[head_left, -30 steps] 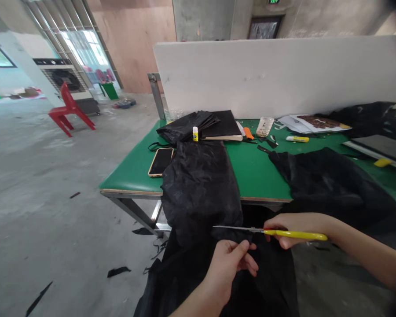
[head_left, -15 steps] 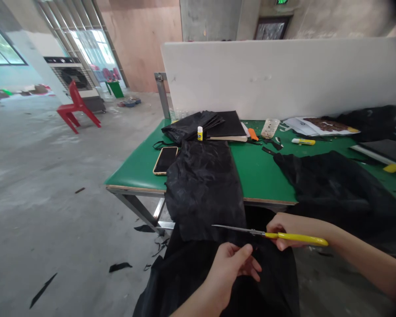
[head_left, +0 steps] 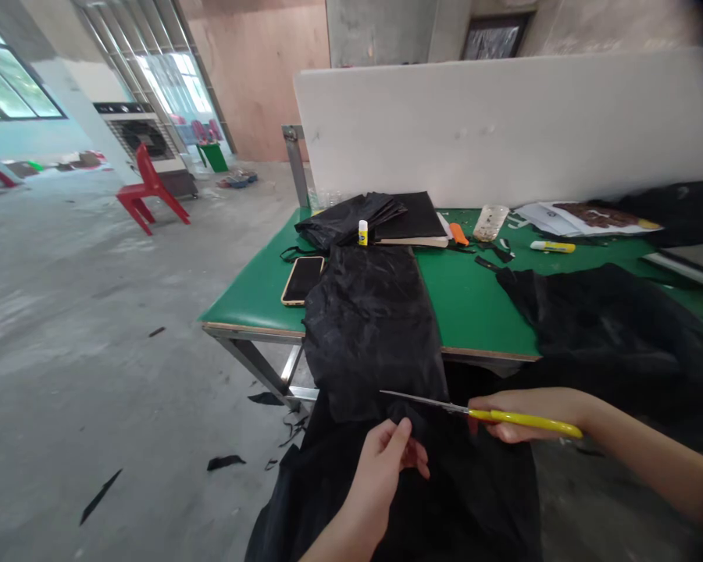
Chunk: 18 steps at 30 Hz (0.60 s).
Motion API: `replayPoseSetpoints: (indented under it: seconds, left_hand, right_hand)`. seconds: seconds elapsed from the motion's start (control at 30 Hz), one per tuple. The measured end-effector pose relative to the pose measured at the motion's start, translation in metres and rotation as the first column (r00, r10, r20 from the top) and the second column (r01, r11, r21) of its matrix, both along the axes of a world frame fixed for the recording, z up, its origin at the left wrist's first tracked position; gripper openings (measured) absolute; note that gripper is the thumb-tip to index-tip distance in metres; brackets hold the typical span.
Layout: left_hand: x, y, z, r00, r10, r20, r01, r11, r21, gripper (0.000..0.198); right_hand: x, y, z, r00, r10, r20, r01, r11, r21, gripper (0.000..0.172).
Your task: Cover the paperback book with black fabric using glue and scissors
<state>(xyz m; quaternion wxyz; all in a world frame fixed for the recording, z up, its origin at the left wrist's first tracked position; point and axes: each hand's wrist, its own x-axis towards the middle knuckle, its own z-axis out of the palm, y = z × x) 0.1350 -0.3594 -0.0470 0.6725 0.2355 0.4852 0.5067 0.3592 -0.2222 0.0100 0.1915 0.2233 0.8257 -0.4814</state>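
Note:
A sheet of thin black fabric (head_left: 375, 328) hangs over the front edge of the green table (head_left: 251, 289), down to my lap. My right hand (head_left: 521, 414) grips yellow-handled scissors (head_left: 527, 422), their blades pointing left across the lower part of the fabric. Just below the blades, my left hand (head_left: 390, 453) pinches the fabric's lower edge between thumb and fingers. How far the blades are apart is hard to make out. Dark cloth covers my lap beneath both hands.
A phone (head_left: 303, 281) lies left of the fabric. Behind it are a glue stick (head_left: 363, 232), a black folder (head_left: 410, 217) and folded black sheets. More black cloth (head_left: 609, 312) lies at right. A white panel (head_left: 474, 133) borders the table's back. Black scraps (head_left: 226, 463) litter the floor.
My left hand has moved a little left and up, and now pinches the fabric's edge. The scissors stay near the same place, and the view has shifted slightly.

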Motion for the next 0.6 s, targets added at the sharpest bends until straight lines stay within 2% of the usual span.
replayPoseSetpoints:
  seconds: [0.1, 0.3, 0.6]
  left_hand:
    - [0.000, -0.003, 0.004, 1.000, -0.009, -0.028, 0.010, 1.000, 0.005, 0.036]
    - [0.000, -0.004, 0.003, 0.998, -0.017, -0.057, 0.018, 1.000, 0.026, 0.037]
    - [0.002, -0.006, -0.002, 0.996, -0.032, -0.083, 0.036, 0.998, 0.042, 0.042]
  right_hand:
    - [-0.004, 0.002, 0.000, 0.999, 0.047, 0.022, -0.046, 0.998, -0.044, 0.059]
    - [-0.014, 0.007, 0.005, 0.999, 0.020, 0.040, -0.022, 0.999, 0.044, 0.059]
    - [-0.023, 0.009, -0.008, 0.991, -0.110, 0.071, 0.095, 0.978, 0.185, 0.052]
